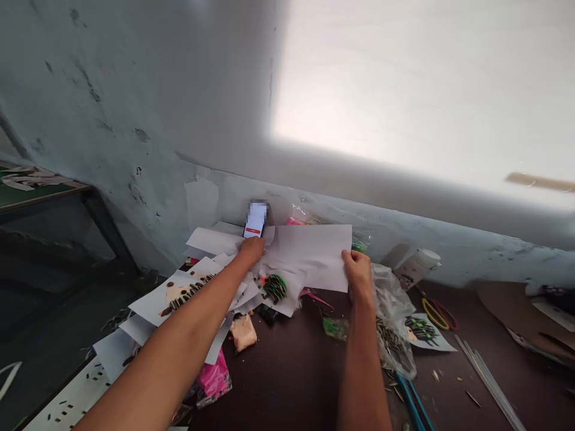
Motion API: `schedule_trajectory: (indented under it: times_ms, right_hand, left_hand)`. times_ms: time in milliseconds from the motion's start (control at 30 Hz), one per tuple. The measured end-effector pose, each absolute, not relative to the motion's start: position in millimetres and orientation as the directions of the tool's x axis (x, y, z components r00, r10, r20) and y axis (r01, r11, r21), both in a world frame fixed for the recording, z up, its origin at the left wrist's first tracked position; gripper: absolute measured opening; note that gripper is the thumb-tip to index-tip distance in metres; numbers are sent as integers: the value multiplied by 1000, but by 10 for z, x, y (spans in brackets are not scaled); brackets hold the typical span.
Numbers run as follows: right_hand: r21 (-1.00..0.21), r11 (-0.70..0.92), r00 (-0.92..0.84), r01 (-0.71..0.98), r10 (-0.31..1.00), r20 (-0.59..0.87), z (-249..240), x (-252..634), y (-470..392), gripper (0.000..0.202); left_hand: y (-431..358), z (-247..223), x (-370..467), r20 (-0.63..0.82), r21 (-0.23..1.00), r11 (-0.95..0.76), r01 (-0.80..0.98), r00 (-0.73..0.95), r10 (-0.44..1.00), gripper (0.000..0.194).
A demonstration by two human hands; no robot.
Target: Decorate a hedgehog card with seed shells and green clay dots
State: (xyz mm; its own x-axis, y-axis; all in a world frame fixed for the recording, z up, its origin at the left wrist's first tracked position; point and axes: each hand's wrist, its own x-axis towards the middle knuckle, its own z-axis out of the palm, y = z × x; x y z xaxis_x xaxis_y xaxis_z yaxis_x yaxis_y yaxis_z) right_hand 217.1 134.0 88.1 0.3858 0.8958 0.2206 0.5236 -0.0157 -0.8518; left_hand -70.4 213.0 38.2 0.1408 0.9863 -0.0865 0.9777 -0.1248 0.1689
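A blank white sheet of paper (318,254) stands raised above the table, slightly bent. My right hand (358,270) pinches its right edge, thumb on the near side. At the sheet's left end my left hand (253,248) is closed on the paper, its fingertips partly hidden. Just behind that hand a phone (256,216) leans against the wall with its screen lit. Below the sheet lies a paper with a green and dark seed collage (275,288). Under my left forearm are more papers with seed collages (177,293).
A clear plastic bag of striped seeds (393,341) lies right of my right forearm, near a white bottle (417,268), yellow-and-red-handled scissors (435,314), a blue-handled tool (413,401) and clear sticks (487,380). A peach clay lump (243,333) and a pink packet (214,380) lie left.
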Motion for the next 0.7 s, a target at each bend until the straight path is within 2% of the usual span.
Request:
schedule_trajectory:
  times_ms: [133,233,467,700]
  right_hand:
    - [-811,39,342,584,894,289,1056,2367,1232,40]
    - [-771,59,349,634,868,353,1128,2298,1147,38]
    - [-650,116,401,751,701,589,1253,1979,937,36]
    - [-725,147,546,672,562,621,1277,1857,772,30]
  left_hand:
    - [2104,391,-690,-107,102,-106,989,117,987,33]
    - [2080,418,-700,-125,67,-107,992,115,985,35]
    - [2070,490,-657,-206,44,-93,995,100,973,39]
    - [1925,622,-689,-148,88,-65,994,78,986,46]
